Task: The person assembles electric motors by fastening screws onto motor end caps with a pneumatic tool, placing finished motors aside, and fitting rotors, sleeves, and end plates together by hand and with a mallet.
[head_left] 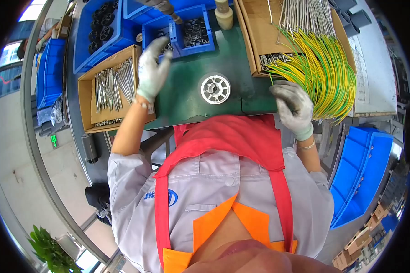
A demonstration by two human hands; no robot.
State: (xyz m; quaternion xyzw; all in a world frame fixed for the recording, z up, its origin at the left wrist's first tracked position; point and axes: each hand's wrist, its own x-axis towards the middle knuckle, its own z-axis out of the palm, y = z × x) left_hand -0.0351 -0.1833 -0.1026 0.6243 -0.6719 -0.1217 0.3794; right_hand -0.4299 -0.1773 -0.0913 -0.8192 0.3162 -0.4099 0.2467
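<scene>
My left hand (152,70), in a whitish glove, reaches over the near edge of a blue bin (182,51) holding small dark metal parts. Its fingers are stretched and the thumb stands apart. On the green work mat lies a round silver spoked metal disc (221,94) with a dark ring-like piece at its hub, between my hands and touched by neither. My right hand (294,107), in a greyed glove, is curled beside a bundle of yellow-green wires (328,77). A single wire end runs down to its fingertips; whether they grip it is hidden.
Left stands a cardboard box (87,102) of metal rods, behind it a blue crate (79,52) with black wheel-like parts. A power-tool tip (176,19) hangs over the bins near a pale bottle (224,20). Another cardboard box (255,34) holds wired rods.
</scene>
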